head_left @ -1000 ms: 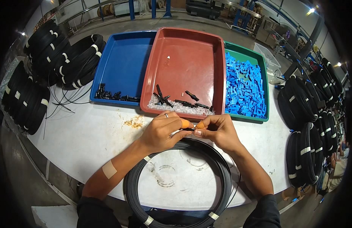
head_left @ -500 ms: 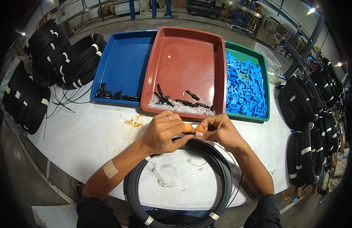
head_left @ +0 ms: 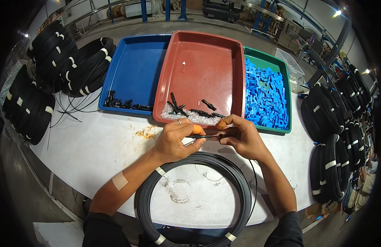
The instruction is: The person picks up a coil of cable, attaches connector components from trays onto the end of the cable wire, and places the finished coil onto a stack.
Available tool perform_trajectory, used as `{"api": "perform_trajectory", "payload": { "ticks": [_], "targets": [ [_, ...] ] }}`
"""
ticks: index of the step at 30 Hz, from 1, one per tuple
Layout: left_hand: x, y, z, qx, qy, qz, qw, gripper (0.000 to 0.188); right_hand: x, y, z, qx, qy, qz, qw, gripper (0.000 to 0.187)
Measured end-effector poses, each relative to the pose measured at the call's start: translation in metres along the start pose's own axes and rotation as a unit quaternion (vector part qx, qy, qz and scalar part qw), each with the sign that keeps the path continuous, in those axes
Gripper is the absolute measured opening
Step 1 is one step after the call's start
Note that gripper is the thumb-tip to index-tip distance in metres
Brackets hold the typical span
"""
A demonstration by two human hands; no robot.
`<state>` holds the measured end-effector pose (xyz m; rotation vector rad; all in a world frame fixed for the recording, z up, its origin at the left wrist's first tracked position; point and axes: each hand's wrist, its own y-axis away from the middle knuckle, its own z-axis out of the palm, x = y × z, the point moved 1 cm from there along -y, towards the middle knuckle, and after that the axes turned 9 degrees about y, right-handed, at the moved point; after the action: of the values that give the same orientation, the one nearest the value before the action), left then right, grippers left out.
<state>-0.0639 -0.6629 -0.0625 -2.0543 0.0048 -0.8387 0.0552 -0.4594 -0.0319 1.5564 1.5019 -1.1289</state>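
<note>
Black piece (head_left: 193, 136), in left grip (head_left: 174, 139) (pinched)

Left hand (head_left: 174, 138), right hand (head_left: 246, 140) close together; fingers (head_left: 235, 120) pinched, forearms (head_left: 130, 177) angled inward.

The left grip (head_left: 174, 139) pinches a slim black connector (head_left: 193, 136); the right grip (head_left: 244, 140) pinches a small dark piece (head_left: 222, 136) just beside it. Orange tape (head_left: 197, 129) wraps a finger on each. Below them a black coil (head_left: 145, 201) lies on the white bench (head_left: 108, 160), overhanging its near edge. Beyond, a red tray (head_left: 207, 70) of clear bits (head_left: 170, 114) and black parts overlaps a blue tray (head_left: 137, 66) and a green tray (head_left: 288, 82) full of blue clips (head_left: 264, 99). More coils (head_left: 328, 164) flank both sides.
</note>
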Motion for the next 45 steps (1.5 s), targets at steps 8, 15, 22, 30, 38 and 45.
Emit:
{"api": "perform_trajectory", "payload": {
  "ticks": [8, 15, 22, 30, 38, 45],
  "targets": [
    [0.001, 0.001, 0.001, 0.010, 0.022, -0.064, 0.998, 0.015, -0.002, 0.001, 0.007, 0.085, 0.194, -0.152, 0.965, 0.016],
    [0.003, -0.001, 0.001, -0.002, 0.039, -0.050, 0.998, 0.018, -0.009, 0.004, 0.019, 0.110, 0.221, -0.207, 0.947, 0.015],
    [0.004, 0.002, 0.002, 0.014, 0.059, -0.071, 0.996, 0.019, 0.000, 0.003, 0.027, 0.135, 0.212, -0.243, 0.937, 0.022],
    [0.005, 0.003, 0.003, -0.034, -0.022, -0.007, 0.999, 0.023, 0.003, 0.008, 0.033, 0.161, 0.289, -0.280, 0.901, 0.025],
    [0.009, -0.001, 0.002, -0.002, -0.016, -0.012, 1.000, 0.026, 0.009, 0.004, 0.031, 0.118, 0.132, -0.121, 0.977, 0.017],
    [0.009, 0.000, -0.002, 0.007, 0.091, -0.147, 0.985, 0.019, 0.009, 0.007, 0.031, 0.189, 0.286, -0.272, 0.899, 0.026]
  ]
}}
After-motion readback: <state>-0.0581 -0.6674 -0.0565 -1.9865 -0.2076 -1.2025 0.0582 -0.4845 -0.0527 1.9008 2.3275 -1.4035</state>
